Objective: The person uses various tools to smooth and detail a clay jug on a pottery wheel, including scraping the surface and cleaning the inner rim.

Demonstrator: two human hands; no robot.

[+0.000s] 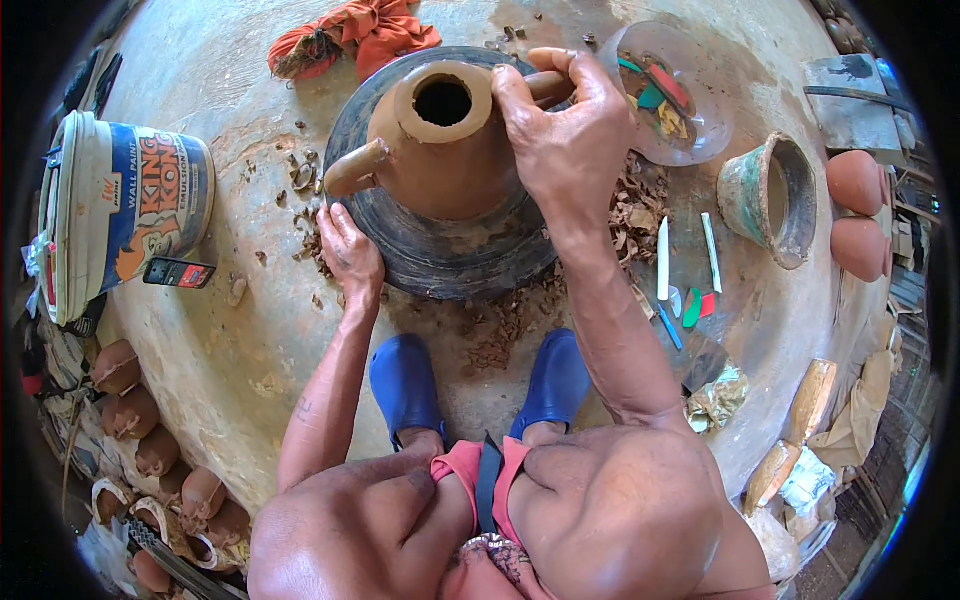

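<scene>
A brown clay jug point(440, 165) with a round dark mouth stands upright on a dark pottery wheel point(455, 262). A stubby clay arm sticks out at each side of it. My right hand point(570, 135) is closed around the right-hand clay arm point(548, 88), thumb near the jug's shoulder. Below the left-hand clay arm point(356, 168), my left hand point(350, 255) rests against the wheel's left rim, its fingers stretched forward. The undersides of its fingers are hidden.
Clay trimmings point(640, 200) lie around the wheel. A paint bucket point(150, 205) and a phone point(180, 272) are at left. To the right are a clear basin point(712, 130), a green-stained pot point(765, 200) and small tools point(663, 260). Orange cloth point(385, 35) lies beyond the wheel.
</scene>
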